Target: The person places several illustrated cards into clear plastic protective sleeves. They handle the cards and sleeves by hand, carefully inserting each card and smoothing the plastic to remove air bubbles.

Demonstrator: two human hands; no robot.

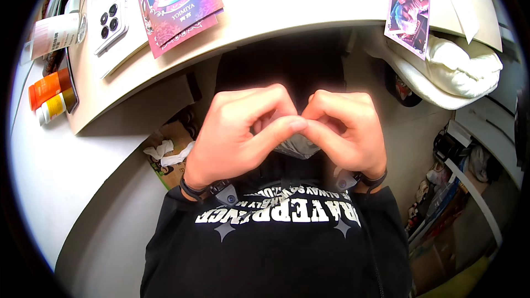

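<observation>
We see the left hand (234, 135) and right hand (345, 132) curled together near the chest, thumbs meeting, both pinching a small grey packet (298, 146) between them. Far left on the desk (265, 5) lies a white phone (110, 19).

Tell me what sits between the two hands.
Head view: a small grey foil packet, pinched between the left hand and right hand, thumbs meeting above it.

both hands (295, 135) curled, thumbs touching
</observation>
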